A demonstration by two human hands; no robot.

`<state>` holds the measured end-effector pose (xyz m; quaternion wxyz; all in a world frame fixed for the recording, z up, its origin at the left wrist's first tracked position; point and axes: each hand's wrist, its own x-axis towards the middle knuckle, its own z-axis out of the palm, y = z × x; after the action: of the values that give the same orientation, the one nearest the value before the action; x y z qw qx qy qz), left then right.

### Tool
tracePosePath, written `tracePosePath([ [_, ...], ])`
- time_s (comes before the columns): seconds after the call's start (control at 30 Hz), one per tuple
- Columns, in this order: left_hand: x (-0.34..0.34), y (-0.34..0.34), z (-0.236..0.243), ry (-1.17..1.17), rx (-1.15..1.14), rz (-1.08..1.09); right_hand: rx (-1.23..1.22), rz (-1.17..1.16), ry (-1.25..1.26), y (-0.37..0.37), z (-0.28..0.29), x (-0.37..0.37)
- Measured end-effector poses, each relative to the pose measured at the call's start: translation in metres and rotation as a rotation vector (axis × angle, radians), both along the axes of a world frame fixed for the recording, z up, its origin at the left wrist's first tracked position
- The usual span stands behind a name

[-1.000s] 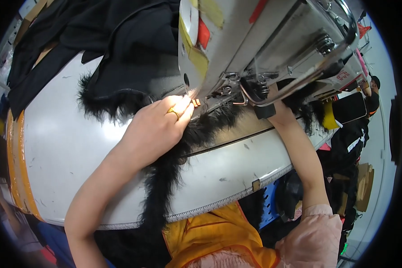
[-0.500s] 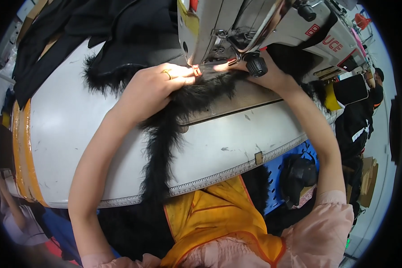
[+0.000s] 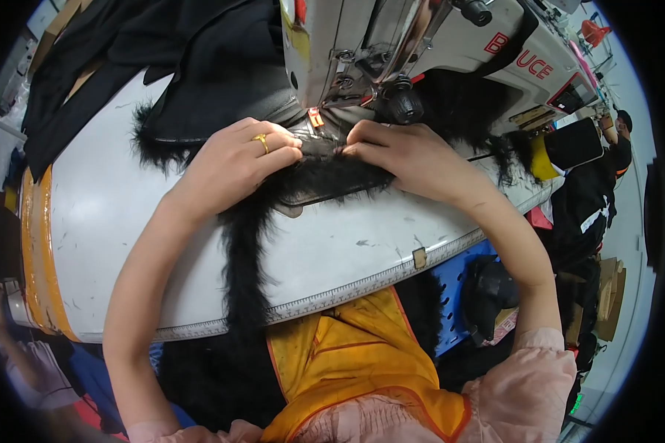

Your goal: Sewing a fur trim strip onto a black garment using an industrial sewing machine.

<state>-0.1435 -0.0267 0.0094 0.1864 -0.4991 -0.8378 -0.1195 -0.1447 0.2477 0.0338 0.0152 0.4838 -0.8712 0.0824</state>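
Just in front of the sewing machine's (image 3: pixel 377 52) lit needle area, both hands grip the edge of black cloth with fur trim. My left hand (image 3: pixel 236 159) pinches it left of the orange-red presser foot (image 3: pixel 315 118); a gold ring is on one finger. My right hand (image 3: pixel 410 159) pinches the same edge to the right of the foot. Between the fingers a dark, shiny seam strip shows. Black fur trim (image 3: pixel 247 258) hangs from under my left hand over the table's front edge. Black cloth (image 3: pixel 225 66) spreads behind my left hand, with more fur along its border.
A white table (image 3: pixel 125 244) with a ruler strip along its front edge carries the machine. Below its right side are a blue perforated crate (image 3: pixel 458 295) and a black object. At far right, a person (image 3: pixel 622 140) is near dark garments; another person's arm (image 3: pixel 22 354) shows at lower left.
My right hand has come out from behind the machine's needle area toward me and now pinches the edge. My left hand has shifted slightly left and down, away from the presser foot.
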Motion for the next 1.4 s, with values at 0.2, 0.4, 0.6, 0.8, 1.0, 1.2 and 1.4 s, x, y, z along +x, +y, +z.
tracePosePath([
  [0.2,-0.005,-0.011,0.012,0.213,-0.169,-0.114,-0.04,0.112,0.002,0.007,-0.003,0.006],
  [0.4,0.018,0.021,0.023,0.044,-0.103,-0.01,-0.058,-0.082,-0.15,0.0,0.002,0.022],
  [0.6,0.024,0.003,0.009,0.086,-0.125,-0.19,0.008,0.035,0.138,0.003,-0.003,0.034],
  [0.8,0.036,0.016,0.02,-0.189,-0.088,-0.07,-0.055,0.019,0.186,0.003,-0.012,0.034],
  [1.0,0.036,0.006,0.018,-0.052,-0.128,-0.019,-0.005,-0.028,0.267,0.002,-0.012,0.035],
  [1.2,0.009,0.004,0.003,0.038,-0.069,0.004,0.2,-0.188,0.248,0.003,-0.005,0.019],
  [1.4,-0.012,0.009,-0.002,0.038,-0.006,0.013,-0.175,-0.221,0.331,0.017,-0.038,-0.007],
])
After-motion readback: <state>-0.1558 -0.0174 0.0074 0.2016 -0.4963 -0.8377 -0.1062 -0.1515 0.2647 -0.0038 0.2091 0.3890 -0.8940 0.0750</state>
